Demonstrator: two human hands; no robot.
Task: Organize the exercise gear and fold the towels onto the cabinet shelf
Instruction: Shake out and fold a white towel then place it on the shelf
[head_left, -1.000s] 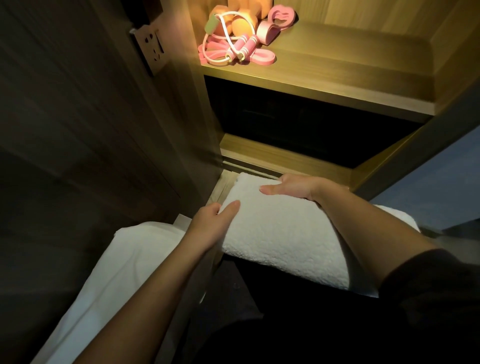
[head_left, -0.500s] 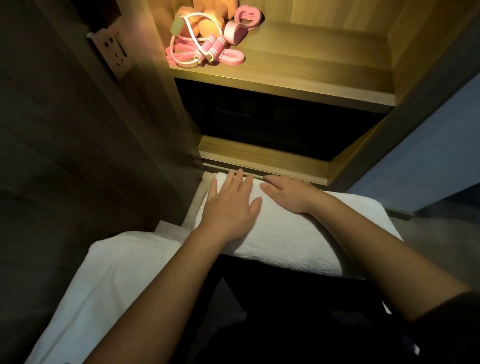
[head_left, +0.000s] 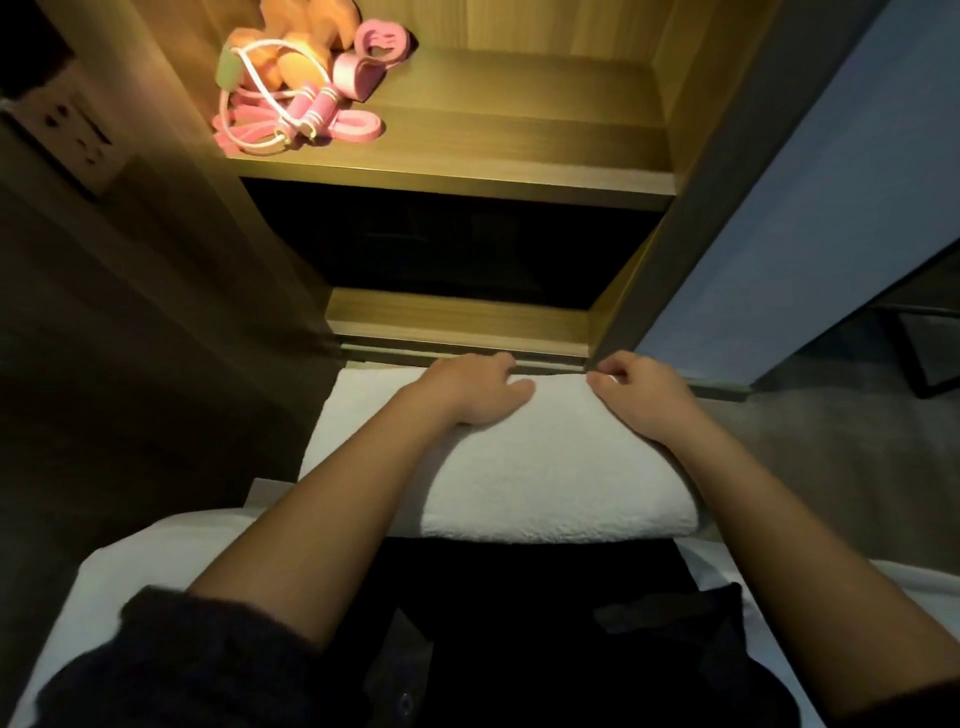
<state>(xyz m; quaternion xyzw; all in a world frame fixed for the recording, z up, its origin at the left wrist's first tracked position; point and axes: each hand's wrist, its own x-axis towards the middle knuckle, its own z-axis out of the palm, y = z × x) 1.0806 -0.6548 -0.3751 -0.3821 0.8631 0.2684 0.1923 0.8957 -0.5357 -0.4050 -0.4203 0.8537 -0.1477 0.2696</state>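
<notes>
Far shelf (head_left: 519, 135) already holds the pink exercise gear (head_left: 301, 109), while left hand (head_left: 467, 389) and right hand (head_left: 641, 397) grip the near towel (head_left: 545, 478), not yet shelved.

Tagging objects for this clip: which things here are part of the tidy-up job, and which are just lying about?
Job: towel, gripped at its far edge by left hand and right hand; jump rope, pink bands, orange gear, on the lit shelf.
Lying about: socket; white sheet.
</notes>
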